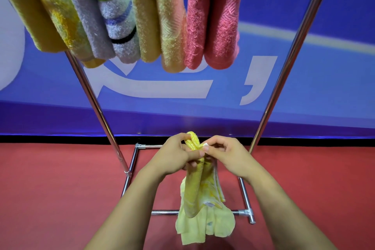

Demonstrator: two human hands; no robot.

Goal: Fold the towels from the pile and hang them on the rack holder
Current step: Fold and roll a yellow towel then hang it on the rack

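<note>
**Yellow towel gripped at its top, below the loaded rack**

The yellow towel (199, 205) hung at about six o'clock in the view, bunched lengthwise, its top edge pinched between both hands and its loose lower end drooping toward the red floor (50, 189). The left hand (174, 156) closed around the towel's upper fold from the nine o'clock side, thumb pressed across the cloth. The right hand (227, 154) met it from the three o'clock side, fingertips curled and nipping the same edge, the two hands touching or nearly so.

Behind the towel, the rack's chrome base frame (246, 212) rested on the floor, and its two slanted poles (288, 67) rose toward eleven and one o'clock. At twelve o'clock, folded towels hung side by side: a mustard-yellow towel (30, 16) at the far left, then a grey striped towel (105, 16), a tan-and-peach towel (160, 22), and a pink towel (215, 18). A blue banner (324, 87) with white lettering stood behind the rack.
</note>
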